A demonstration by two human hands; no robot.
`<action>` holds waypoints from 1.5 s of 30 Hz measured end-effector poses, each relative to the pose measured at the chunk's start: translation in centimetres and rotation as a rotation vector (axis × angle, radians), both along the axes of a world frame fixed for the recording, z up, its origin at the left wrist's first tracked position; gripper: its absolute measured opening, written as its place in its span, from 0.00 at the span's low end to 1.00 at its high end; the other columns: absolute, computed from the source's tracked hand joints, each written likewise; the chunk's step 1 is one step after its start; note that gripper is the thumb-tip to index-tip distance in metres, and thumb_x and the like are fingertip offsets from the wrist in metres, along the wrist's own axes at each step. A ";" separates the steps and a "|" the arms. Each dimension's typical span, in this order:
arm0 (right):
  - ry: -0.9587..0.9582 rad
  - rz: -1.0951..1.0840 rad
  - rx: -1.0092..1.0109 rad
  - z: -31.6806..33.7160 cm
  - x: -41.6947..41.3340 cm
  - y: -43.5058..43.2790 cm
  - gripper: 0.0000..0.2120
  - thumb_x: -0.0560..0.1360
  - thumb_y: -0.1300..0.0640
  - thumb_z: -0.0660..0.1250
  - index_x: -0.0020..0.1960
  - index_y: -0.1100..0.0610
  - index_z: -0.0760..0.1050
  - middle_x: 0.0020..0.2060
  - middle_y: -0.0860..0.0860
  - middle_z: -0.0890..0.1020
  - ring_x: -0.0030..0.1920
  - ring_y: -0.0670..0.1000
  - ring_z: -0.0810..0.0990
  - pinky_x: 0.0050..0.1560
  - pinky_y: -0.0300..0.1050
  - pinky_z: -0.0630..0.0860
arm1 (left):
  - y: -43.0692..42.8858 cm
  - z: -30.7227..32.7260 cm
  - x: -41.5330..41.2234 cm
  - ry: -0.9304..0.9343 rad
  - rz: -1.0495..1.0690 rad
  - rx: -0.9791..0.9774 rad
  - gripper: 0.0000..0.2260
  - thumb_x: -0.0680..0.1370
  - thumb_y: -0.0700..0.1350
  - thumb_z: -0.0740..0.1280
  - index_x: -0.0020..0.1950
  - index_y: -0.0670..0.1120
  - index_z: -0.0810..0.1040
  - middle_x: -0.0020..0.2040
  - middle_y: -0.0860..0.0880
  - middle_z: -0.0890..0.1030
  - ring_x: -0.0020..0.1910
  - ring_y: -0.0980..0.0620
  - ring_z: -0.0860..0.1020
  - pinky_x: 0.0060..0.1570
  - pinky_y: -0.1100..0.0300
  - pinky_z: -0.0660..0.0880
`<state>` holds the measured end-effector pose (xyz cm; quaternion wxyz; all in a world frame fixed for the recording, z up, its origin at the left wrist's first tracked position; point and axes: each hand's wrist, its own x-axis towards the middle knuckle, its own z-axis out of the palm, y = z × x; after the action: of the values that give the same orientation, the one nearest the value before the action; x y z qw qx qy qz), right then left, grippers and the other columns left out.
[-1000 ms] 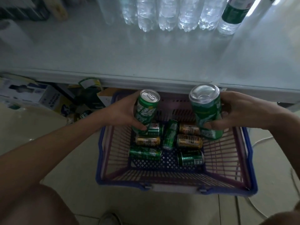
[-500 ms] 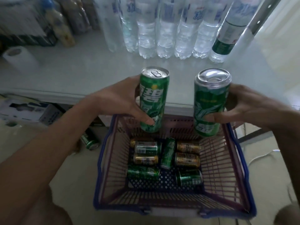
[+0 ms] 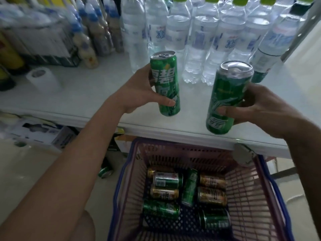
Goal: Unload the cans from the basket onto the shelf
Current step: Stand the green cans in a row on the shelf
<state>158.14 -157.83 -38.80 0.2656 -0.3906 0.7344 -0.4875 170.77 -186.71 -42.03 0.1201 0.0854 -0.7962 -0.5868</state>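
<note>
My left hand [image 3: 139, 89] grips a tall green can [image 3: 165, 80] upright, just above the white shelf [image 3: 73, 100]. Another tall green can [image 3: 227, 96], tilted slightly, is held by my right hand [image 3: 260, 108] over the shelf's front edge. Below the shelf stands a blue and pink basket [image 3: 271, 197]. Several green and gold cans [image 3: 187, 192] lie on their sides in its bottom.
A row of clear water bottles [image 3: 205, 40] fills the back of the shelf behind the cans. A paper roll [image 3: 43, 79] and smaller bottles [image 3: 90, 40] stand at the left. Boxes [image 3: 40, 131] and a loose can [image 3: 105, 172] lie on the floor under the shelf.
Both hands have lifted their cans from above the basket up and forward over the shelf. The view has tilted upward, showing more of the shelf.
</note>
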 end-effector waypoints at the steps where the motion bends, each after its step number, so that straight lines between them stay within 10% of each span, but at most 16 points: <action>1: 0.002 -0.028 -0.012 -0.2 0.0 -0.7 0.28 0.60 0.46 0.77 0.59 0.50 0.79 0.53 0.44 0.87 0.52 0.48 0.87 0.45 0.45 0.85 | -0.1 -0.1 -0.3 0.010 0.020 0.010 0.39 0.58 0.40 0.85 0.66 0.47 0.75 0.58 0.53 0.84 0.60 0.54 0.81 0.59 0.53 0.80; 16: 0.067 -0.384 -0.167 -4.4 -1.4 -7.3 0.23 0.68 0.51 0.79 0.62 0.46 0.79 0.54 0.43 0.86 0.54 0.48 0.86 0.55 0.58 0.83 | -1.2 -1.2 -1.7 0.042 0.265 -0.102 0.36 0.57 0.42 0.86 0.62 0.45 0.76 0.57 0.53 0.83 0.59 0.56 0.80 0.59 0.52 0.80; 26: 0.160 -0.433 -0.188 -7.5 -1.1 -10.0 0.30 0.64 0.39 0.75 0.63 0.46 0.75 0.54 0.38 0.85 0.51 0.36 0.84 0.48 0.33 0.80 | -1.0 -4.7 -4.1 0.072 0.253 -0.072 0.33 0.63 0.44 0.83 0.65 0.48 0.77 0.60 0.54 0.83 0.61 0.57 0.80 0.63 0.49 0.78; 33: 0.334 -0.444 0.122 -8.6 -1.8 -9.5 0.29 0.61 0.35 0.80 0.58 0.39 0.76 0.37 0.35 0.77 0.36 0.37 0.77 0.31 0.25 0.70 | -1.0 -5.7 -4.1 0.011 0.270 -0.134 0.31 0.61 0.55 0.82 0.63 0.57 0.79 0.55 0.61 0.84 0.54 0.65 0.81 0.56 0.63 0.80; 45: 0.335 -0.513 0.019 -9.4 -1.6 -9.9 0.28 0.69 0.47 0.80 0.65 0.50 0.76 0.52 0.45 0.82 0.43 0.42 0.82 0.46 0.39 0.78 | -0.4 -5.9 -4.2 -0.003 0.373 -0.178 0.27 0.66 0.55 0.81 0.62 0.54 0.80 0.51 0.60 0.84 0.47 0.69 0.81 0.41 0.80 0.73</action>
<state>156.52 -167.76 -48.21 0.0125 -0.2648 0.8472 -0.4605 166.62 -187.13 -47.93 0.2326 0.2213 -0.8155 -0.4814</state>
